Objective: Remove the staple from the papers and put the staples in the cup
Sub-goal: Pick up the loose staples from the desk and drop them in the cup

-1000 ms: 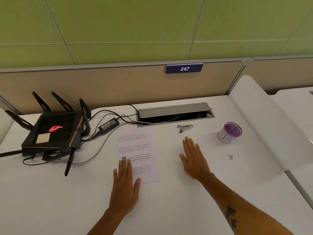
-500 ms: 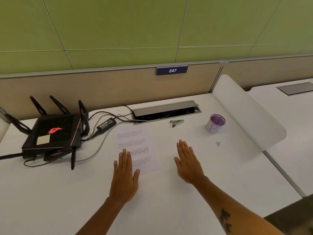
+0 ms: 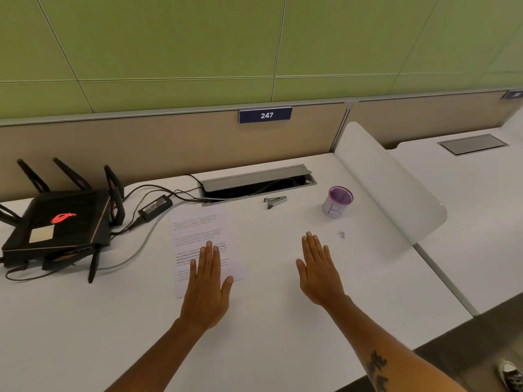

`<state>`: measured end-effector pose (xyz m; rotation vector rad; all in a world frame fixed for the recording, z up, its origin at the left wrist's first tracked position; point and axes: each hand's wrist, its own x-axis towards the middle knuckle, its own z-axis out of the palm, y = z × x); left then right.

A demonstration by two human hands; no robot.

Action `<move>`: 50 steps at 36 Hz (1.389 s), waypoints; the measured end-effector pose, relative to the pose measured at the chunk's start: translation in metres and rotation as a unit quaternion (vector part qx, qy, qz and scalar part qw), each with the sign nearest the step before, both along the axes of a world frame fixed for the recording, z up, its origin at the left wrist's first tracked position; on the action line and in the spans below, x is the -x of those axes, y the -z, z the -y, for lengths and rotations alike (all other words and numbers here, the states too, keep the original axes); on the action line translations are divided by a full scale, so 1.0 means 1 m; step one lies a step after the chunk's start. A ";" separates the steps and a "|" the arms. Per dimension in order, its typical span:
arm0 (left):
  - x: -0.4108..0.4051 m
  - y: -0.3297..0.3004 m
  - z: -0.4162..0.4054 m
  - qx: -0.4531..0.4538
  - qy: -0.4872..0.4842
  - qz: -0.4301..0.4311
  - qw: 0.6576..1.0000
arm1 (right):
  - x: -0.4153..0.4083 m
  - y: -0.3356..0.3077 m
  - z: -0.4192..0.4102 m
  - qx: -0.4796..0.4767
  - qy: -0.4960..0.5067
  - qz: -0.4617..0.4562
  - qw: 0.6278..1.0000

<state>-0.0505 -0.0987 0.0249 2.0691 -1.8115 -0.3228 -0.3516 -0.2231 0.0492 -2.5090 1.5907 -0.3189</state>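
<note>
STEP: not yet begun, hands spread flat | left hand (image 3: 206, 290) lying on the white printed papers (image 3: 202, 244), right hand (image 3: 319, 271) resting on the white bench (image 3: 283, 329) | grey metal staple remover (image 3: 275, 201) lying at 12 o'clock, purple-rimmed white cup (image 3: 337, 202) at 1 | NEXT: likely reaching for the remover; staple not discernible.

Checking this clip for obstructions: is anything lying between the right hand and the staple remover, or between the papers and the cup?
Nothing visible does. Bare desk separates the right hand from the staple remover beyond it. From the papers to the cup the desk is also bare; a small scrap lies nearer than the cup, off that line.
</note>
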 end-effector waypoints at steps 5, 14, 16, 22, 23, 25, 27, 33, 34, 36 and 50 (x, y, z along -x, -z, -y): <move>0.054 0.001 0.026 -0.015 -0.019 -0.010 1.000 | 0.051 0.005 0.029 -0.012 -0.005 0.001 1.000; 0.150 0.010 0.074 -0.033 -0.011 -0.013 0.999 | 0.134 0.024 0.082 -0.039 -0.022 -0.014 0.999; 0.167 0.015 0.082 -0.043 -0.010 -0.010 0.999 | 0.147 0.028 0.092 -0.046 -0.024 -0.014 0.999; 0.209 0.029 0.095 -0.064 -0.013 -0.009 0.998 | 0.178 0.040 0.111 -0.061 -0.026 -0.018 0.998; 0.214 0.030 0.097 -0.068 -0.013 -0.008 0.998 | 0.182 0.042 0.114 -0.064 -0.026 -0.020 0.997; 0.223 0.032 0.101 -0.075 -0.012 -0.007 0.997 | 0.188 0.047 0.121 -0.070 -0.025 -0.019 0.997; 0.229 0.035 0.105 -0.079 -0.008 -0.002 0.997 | 0.193 0.050 0.129 -0.073 -0.021 -0.017 0.997; 0.240 0.042 0.119 -0.094 -0.002 0.010 0.996 | 0.201 0.055 0.142 -0.078 -0.012 -0.007 0.997; 0.240 0.044 0.121 -0.094 -0.001 0.010 0.996 | 0.201 0.056 0.144 -0.079 -0.012 -0.005 0.997; 0.242 0.048 0.126 -0.094 -0.002 0.013 0.995 | 0.202 0.058 0.147 -0.082 -0.011 -0.005 0.997; 0.247 0.065 0.134 -0.106 -0.006 0.074 0.992 | 0.200 0.049 0.182 -0.062 0.045 0.116 0.990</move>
